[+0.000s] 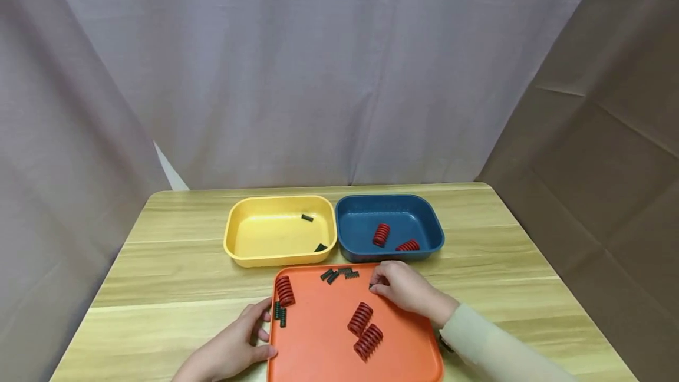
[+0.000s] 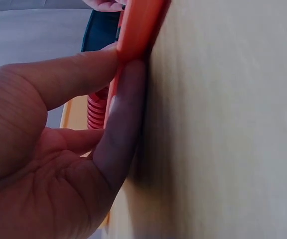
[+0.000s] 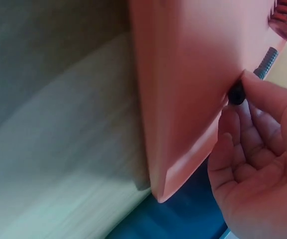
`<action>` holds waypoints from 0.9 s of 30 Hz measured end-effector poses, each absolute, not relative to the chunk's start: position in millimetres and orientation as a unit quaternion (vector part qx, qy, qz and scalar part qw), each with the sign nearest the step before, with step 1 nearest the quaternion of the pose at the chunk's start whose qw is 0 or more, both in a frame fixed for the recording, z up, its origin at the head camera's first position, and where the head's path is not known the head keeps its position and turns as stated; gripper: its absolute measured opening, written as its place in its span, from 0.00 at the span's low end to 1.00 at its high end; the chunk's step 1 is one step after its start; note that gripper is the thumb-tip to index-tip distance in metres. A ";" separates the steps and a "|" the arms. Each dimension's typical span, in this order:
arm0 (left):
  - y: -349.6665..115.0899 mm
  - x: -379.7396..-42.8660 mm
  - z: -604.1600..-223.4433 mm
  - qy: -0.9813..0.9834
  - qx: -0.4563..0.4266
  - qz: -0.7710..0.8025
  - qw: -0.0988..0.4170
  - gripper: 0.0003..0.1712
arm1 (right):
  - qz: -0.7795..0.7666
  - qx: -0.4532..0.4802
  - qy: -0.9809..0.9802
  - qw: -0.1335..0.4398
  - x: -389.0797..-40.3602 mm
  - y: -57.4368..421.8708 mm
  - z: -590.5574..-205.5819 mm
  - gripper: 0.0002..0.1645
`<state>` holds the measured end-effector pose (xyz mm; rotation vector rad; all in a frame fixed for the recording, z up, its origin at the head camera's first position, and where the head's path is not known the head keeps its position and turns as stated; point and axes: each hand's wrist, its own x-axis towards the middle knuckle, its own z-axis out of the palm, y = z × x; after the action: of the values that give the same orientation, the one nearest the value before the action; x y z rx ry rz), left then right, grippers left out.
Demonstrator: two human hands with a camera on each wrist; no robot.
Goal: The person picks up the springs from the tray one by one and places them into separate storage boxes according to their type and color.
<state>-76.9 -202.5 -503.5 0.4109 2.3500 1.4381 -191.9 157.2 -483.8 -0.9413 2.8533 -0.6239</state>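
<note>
My left hand grips the left rim of an orange tray, thumb over the edge and fingers against its outer side. Over the tray's far right part, my right hand pinches a small black spring between thumb and fingertips. Two thick red springs lie side by side near the middle of the tray. Another red spring lies in its far left corner, with two small black springs just below it. Several more black springs are grouped along the far rim.
Behind the tray stands a yellow bin with a few black springs inside. Right beside it, a blue bin contains two red springs. All rest on a wooden table, with a grey curtain behind.
</note>
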 end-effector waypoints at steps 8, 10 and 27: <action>-195.9 -79.4 -500.7 0.805 0.124 0.551 0.185 0.44 | -0.214 -0.313 0.922 0.080 -194.1 162.9 -477.2 0.07; -195.3 -79.0 -499.2 0.796 0.114 0.563 0.190 0.43 | -0.223 -0.320 0.916 0.093 -194.2 163.2 -472.8 0.09; -191.1 -76.8 -499.4 0.827 0.101 0.528 0.167 0.40 | -0.298 -0.321 0.893 0.105 -205.1 136.0 -433.9 0.06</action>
<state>-76.8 -191.1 -499.4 0.2867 2.3533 1.5017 -205.1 136.0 -433.9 -0.9462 2.6326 -0.8784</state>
